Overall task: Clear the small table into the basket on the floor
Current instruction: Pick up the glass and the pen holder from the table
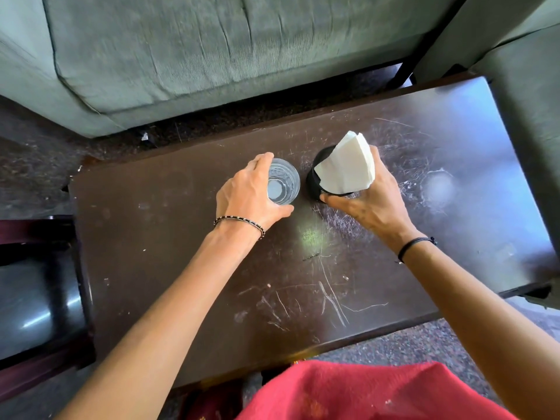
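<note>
The small table is not cleared yet. From the head camera we look down on its dark, scratched top and see two things. One is a clear glass and just beside it is a black holder stuffed with white napkins. Our left hand is wrapped round the glass, fingers on the far side, thumb on the near side. Our right hand grips the holder the same way. Both things look like they sit on the table, so these two are left to move. We cannot see the basket at all. We think the work left is this: lift both, then set them down in the basket.
</note>
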